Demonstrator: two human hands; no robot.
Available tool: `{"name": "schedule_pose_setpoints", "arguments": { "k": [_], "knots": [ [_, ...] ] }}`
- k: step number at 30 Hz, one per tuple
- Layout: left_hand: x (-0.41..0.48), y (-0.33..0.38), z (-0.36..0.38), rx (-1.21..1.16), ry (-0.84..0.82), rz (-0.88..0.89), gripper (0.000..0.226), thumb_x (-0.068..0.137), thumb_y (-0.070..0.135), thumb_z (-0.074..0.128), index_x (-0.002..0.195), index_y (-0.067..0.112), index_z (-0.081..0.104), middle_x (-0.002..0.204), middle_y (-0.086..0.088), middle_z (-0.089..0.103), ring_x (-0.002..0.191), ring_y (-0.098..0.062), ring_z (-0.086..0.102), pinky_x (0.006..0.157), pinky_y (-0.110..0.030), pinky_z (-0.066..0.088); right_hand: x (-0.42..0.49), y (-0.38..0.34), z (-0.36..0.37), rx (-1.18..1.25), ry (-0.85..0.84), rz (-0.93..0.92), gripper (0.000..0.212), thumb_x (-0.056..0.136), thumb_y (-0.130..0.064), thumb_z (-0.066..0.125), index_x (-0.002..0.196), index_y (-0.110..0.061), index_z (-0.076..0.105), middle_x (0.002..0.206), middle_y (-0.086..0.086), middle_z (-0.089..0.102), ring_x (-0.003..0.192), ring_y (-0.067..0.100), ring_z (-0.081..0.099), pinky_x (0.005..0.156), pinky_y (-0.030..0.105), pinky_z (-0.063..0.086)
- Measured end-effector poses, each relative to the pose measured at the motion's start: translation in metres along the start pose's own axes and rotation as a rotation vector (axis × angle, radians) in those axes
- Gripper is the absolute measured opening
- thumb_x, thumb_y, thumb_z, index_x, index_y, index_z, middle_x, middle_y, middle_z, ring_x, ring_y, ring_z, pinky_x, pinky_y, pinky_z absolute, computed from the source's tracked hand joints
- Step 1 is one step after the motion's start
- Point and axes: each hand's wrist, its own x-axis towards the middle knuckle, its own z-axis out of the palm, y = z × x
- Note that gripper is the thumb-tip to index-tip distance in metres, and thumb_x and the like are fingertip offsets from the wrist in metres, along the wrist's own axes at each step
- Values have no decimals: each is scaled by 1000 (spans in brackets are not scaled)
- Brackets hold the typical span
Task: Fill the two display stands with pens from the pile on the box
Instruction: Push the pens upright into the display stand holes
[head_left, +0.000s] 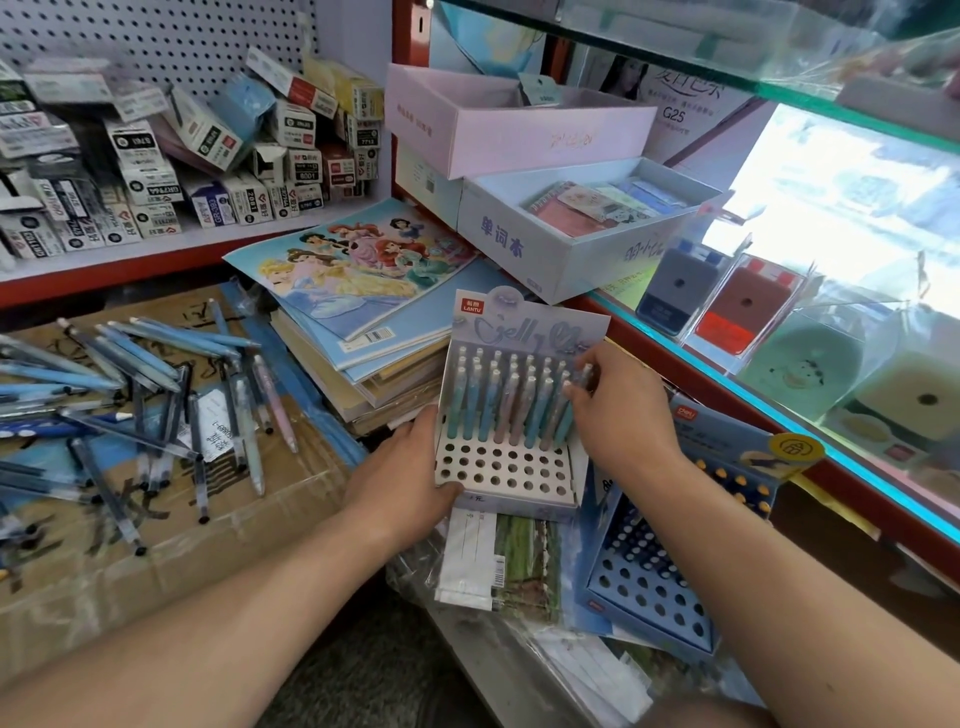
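A pale lilac display stand (506, 470) sits in the middle, its back rows full of upright pastel pens and its front rows showing bare holes. My left hand (402, 475) grips the stand's left front corner. My right hand (615, 402) pinches a pen (581, 382) at the right end of the back rows, its tip in or just above a hole. A second, blue display stand (657, 582) lies lower right, mostly unfilled. The pile of loose pens (140, 395) is spread on the cardboard box (171, 551) at the left.
A stack of notebooks (358, 291) lies behind the lilac stand. Open cartons (566, 228) and a glass counter (831, 332) are to the right. Refill boxes (171, 171) crowd the back left shelf. Wrapped paper packs (493, 561) lie under the stands.
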Motion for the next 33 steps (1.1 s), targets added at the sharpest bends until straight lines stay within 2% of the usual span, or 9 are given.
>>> {"name": "schedule_pose_setpoints", "arguments": {
  "k": [9,12,16,18,21,24,28,33],
  "knots": [
    [4,-2,2,25,3,-6,84,83,35,80,147,36,26,133,5,59,115,-16,60,88,-42,56,-1,4,2,-23,-30,-9,14,98,-9,62,100,-22,63,90,-10,59,83,8,57,67,25,44],
    [4,-3,2,16,1,-8,83,83,35,80,147,36,26,132,6,59,115,-16,60,90,-43,56,-1,6,4,-30,-58,-6,18,99,-9,59,98,-27,58,91,-10,59,81,7,55,64,22,40],
    [4,-4,3,5,5,-10,81,83,35,80,145,37,28,131,7,60,114,-15,61,90,-44,57,-1,5,6,-31,-71,6,19,100,-7,57,107,-24,50,92,-10,53,87,12,55,74,28,43],
    [4,-3,3,8,12,-6,79,83,34,80,144,36,30,131,7,60,113,-15,61,89,-44,57,-1,5,6,-15,-70,7,21,99,-9,58,114,-22,48,94,-9,53,87,11,54,72,27,43],
    [5,-3,4,13,15,-5,80,84,34,80,146,34,29,132,6,59,114,-15,61,90,-42,56,1,6,7,-24,-59,-18,20,99,-11,59,108,-24,47,100,-3,56,88,12,55,63,24,38],
    [4,-3,4,17,13,-3,82,84,34,80,147,34,28,133,5,59,114,-16,61,90,-43,56,1,8,7,-58,-44,-18,19,99,-11,58,105,-25,48,107,1,51,85,10,48,61,19,34],
    [5,-3,4,23,14,0,83,83,35,80,147,34,27,133,5,59,113,-16,61,89,-42,56,1,8,10,-99,-47,11,21,97,-6,58,114,-18,54,114,5,54,93,16,52,76,29,41],
    [5,-3,4,16,-6,1,85,81,38,80,146,34,26,133,4,57,115,-18,60,90,-44,55,3,8,12,-98,-32,15,25,97,-7,59,118,-17,50,112,5,55,93,17,52,76,31,41]
  ]
}}
